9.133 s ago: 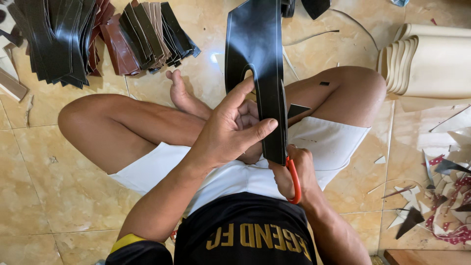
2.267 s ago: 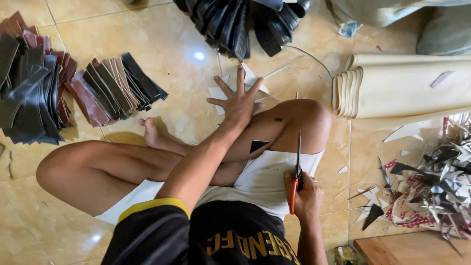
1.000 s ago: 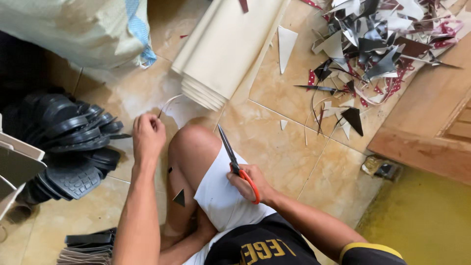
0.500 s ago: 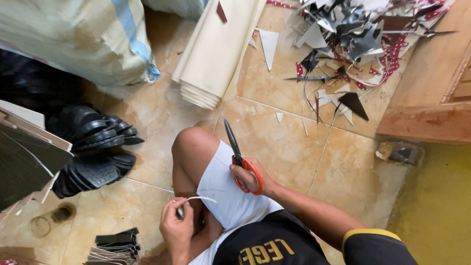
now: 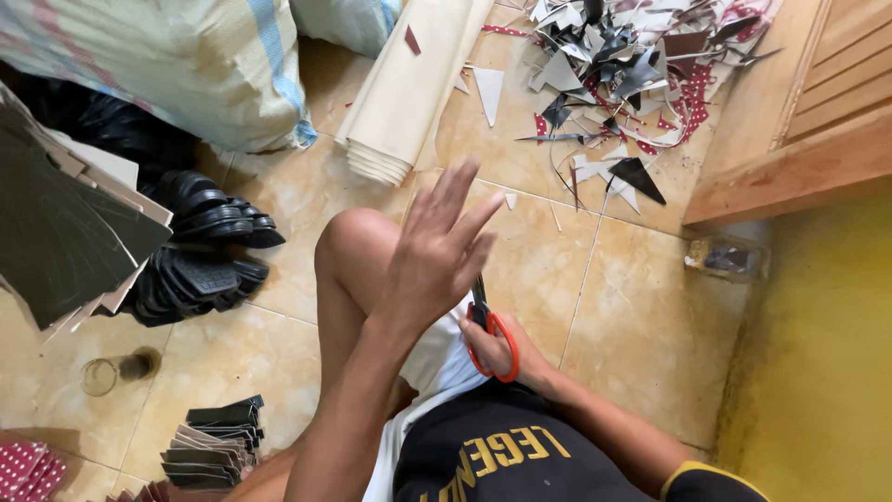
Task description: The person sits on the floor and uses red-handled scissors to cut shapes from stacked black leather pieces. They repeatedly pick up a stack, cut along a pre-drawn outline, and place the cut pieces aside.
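Gripping orange-handled scissors, right hand; left hand empty, splayed.

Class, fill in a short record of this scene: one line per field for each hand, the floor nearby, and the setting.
Left hand: raised, open, fingers spread, holding nothing
Right hand: grips orange-handled scissors against the lap
Offcuts: scrap pile on the tiled floor
Stock: cream sheet stack, black soles
Posture: seated on floor, knee raised
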